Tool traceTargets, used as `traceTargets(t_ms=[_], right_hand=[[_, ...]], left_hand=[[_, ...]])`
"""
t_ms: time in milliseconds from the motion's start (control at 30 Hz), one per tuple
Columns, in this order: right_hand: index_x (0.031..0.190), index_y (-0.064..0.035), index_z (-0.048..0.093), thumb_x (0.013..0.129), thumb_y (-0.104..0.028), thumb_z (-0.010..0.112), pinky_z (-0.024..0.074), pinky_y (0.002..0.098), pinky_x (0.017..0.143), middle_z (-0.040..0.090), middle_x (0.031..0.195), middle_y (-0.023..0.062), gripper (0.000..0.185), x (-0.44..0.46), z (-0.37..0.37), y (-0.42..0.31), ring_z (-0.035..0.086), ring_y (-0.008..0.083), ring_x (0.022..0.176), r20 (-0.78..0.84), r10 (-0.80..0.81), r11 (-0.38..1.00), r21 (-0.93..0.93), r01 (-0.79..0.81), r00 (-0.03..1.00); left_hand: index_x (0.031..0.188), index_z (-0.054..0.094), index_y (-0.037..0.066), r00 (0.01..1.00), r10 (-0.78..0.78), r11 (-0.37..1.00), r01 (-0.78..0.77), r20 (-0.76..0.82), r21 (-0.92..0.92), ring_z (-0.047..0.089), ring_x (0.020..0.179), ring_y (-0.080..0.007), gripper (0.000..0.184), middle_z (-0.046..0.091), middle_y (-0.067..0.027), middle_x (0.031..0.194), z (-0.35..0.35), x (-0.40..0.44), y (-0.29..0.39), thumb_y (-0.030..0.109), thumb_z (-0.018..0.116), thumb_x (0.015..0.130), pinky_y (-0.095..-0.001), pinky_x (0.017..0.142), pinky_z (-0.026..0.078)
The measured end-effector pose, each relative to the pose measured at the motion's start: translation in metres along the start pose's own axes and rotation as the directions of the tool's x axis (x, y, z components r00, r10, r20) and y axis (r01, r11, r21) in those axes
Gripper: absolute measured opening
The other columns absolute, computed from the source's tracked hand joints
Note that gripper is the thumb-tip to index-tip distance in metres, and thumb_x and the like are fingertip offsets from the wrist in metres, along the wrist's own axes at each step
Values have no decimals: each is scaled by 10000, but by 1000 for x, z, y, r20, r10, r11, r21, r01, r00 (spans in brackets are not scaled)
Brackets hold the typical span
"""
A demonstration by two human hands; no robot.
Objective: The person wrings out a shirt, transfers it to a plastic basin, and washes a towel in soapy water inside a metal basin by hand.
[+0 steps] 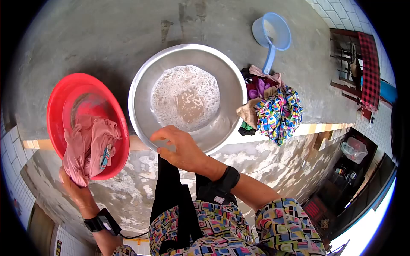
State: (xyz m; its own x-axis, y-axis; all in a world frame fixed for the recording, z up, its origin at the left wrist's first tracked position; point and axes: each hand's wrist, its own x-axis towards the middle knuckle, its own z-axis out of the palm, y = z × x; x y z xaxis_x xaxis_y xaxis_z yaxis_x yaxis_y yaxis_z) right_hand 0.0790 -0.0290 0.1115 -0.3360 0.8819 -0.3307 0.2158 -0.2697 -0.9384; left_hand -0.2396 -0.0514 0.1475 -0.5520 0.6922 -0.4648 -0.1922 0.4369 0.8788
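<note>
Head view showed the left hand [77, 195] at the lower left, its grip closed on the bottom end of a pink garment [87, 143], the rest of which lay inside a red basin [55, 104]. Near the frame's centre, the right hand [183, 150] hung at the near rim of a metal basin [232, 100] of foamy water [185, 85], thumb and fingers spread and bare. Piled clothes [278, 113] lay right of centre, below a blue dipper [259, 32] on the tabletop [98, 38].
</note>
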Motion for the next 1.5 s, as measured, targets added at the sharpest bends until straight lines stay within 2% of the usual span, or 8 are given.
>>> traceTargets(t_ms=[100, 133, 300, 367, 633, 1033, 1133, 1500], right_hand=[[994, -48, 556, 725, -33, 584, 442, 355, 803, 550, 992, 150, 271, -19, -28, 3, 549, 304, 932, -214, -7, 975, -218, -40, 977], [988, -46, 562, 709, -16, 599, 439, 358, 814, 552, 999, 153, 283, -27, -44, 5, 547, 311, 943, -270, -26, 956, -288, -55, 963], [1000, -50, 562, 672, -6, 636, 422, 393, 849, 530, 1024, 173, 339, -78, -124, 5, 513, 343, 976, -523, -164, 789, -578, -207, 836], [1053, -69, 545, 655, -49, 677, 372, 409, 878, 486, 1116, 154, 420, -104, -152, 0, 470, 334, 1026, -627, -248, 653, -672, -351, 739], [1239, -41, 346, 612, -187, 762, 409, 423, 849, 438, 1135, 200, 767, -162, -233, 66, 475, 365, 1015, -887, -11, 614, -371, -697, 462], [1033, 21, 509, 621, -105, 705, 473, 326, 701, 609, 841, 132, 474, -168, -252, 75, 592, 248, 739, -906, -86, 814, -305, -495, 415], [994, 1, 556, 684, -78, 662, 475, 267, 699, 618, 880, 57, 337, -170, -259, 50, 592, 142, 747, -818, 305, 930, 367, 34, 488], [1180, 5, 467, 681, -69, 606, 454, 354, 858, 591, 1038, 104, 524, -173, -211, -50, 587, 223, 911, -612, 322, 688, 676, 265, 723]], left_hand=[[1206, 451, 6, 954, 241, 850, -296, 179, 436, 495, 1058, -198, 388, 502, -95, 1146, -58, 48, -69, 145, 516, 850, -317, 917, 395], [1238, 414, 4, 859, 339, 377, -497, 384, 781, 483, 1080, -209, 532, 483, -106, 1164, -49, 42, -64, -33, 594, 739, -322, 915, 399], [1281, 364, 22, 929, 271, 746, -368, 253, 555, 459, 1116, -276, 641, 439, -141, 1213, -53, 73, -83, 9, 647, 705, -352, 903, 416], [1293, 351, 50, 954, -248, 961, 222, -167, -163, 412, 1159, -322, 595, 405, -149, 1252, -41, 77, -63, 176, 618, 777, -400, 965, 353], [1245, 376, 60, 999, -33, 985, 35, -15, 171, 414, 1160, -261, 487, 411, -108, 1231, 45, 13, -52, 211, 558, 820, -416, 955, 312], [1019, 536, 43, 869, -92, 977, -16, 485, 214, 549, 791, -113, 215, 563, -30, 905, 178, -94, -65, 164, 556, 843, -236, 693, 406], [1041, 528, 41, 785, -155, 975, 25, 600, 219, 551, 799, -117, 232, 568, -38, 908, 189, -104, -73, 176, 546, 854, -235, 693, 407], [1315, 274, 54, 431, -506, 844, 427, 748, 325, 500, 1057, -267, 586, 464, -166, 1172, 308, -176, -88, 352, 522, 876, -338, 843, 420]])
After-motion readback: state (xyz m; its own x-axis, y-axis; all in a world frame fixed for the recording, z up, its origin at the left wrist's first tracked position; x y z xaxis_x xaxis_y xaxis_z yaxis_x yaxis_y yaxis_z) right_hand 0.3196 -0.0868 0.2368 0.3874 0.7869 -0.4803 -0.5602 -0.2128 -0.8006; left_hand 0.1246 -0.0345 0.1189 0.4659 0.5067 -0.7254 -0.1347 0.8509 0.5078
